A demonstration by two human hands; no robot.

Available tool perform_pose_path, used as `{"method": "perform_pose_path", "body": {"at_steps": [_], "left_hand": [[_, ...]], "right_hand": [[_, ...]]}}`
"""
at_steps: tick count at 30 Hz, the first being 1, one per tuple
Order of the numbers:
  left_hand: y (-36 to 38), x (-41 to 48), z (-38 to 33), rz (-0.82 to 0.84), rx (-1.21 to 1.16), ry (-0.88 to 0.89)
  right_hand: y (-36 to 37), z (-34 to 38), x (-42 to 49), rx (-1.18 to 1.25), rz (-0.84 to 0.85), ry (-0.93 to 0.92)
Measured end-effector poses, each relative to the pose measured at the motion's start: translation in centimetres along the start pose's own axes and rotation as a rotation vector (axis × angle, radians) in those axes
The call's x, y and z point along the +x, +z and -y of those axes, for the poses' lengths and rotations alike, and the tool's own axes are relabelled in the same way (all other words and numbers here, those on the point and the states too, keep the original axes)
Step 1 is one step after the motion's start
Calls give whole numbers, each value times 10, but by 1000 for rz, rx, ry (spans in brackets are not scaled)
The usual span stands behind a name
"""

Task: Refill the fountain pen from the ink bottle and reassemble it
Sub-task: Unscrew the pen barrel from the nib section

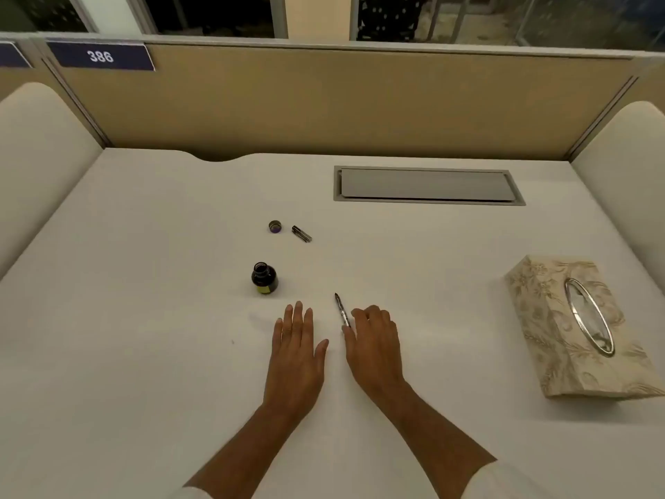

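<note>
My left hand point(295, 349) lies flat and empty on the bench point(144, 318). My right hand point(374, 342), grip loose, touches the pen section point(342, 310) beside it; I'd pinch mid-body, nib toward the uncapped ink bottle point(264, 278), dipping gently.

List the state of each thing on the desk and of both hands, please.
Ink bottle: upright, open.
Cap: off, lying on the desk.
Barrel: detached, lying flat.
Pen: lying on the desk beside the right hand's fingers.
Left hand: flat, empty.
Right hand: curled, holding nothing.
Tissue box: no tissue sticking out.
</note>
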State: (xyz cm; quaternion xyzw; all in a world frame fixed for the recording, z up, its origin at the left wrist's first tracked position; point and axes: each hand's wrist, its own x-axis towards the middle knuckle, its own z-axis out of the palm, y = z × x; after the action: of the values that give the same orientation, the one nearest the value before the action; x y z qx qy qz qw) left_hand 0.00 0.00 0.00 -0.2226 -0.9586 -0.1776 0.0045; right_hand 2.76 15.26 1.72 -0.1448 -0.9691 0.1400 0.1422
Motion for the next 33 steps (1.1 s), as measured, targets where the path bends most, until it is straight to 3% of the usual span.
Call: {"method": "perform_pose_path", "body": {"at_steps": [10,17,21,28,33], "left_hand": [[7,-2,4,28,40,-2],[-2,2,-1,-23,-73,-30],[-24,10,-21,-45,-377,-146],[-65,33,-46,36,-1128,-447],[-80,44,-48,74,-1491,-644]], "right_hand": [[5,6,3,48,12,70],[1,9,3,88,-19,42],[-8,13,1,175,-46,8],[-27,23,-5,299,-57,-47],[-41,28,-8,355,-54,-71]]}}
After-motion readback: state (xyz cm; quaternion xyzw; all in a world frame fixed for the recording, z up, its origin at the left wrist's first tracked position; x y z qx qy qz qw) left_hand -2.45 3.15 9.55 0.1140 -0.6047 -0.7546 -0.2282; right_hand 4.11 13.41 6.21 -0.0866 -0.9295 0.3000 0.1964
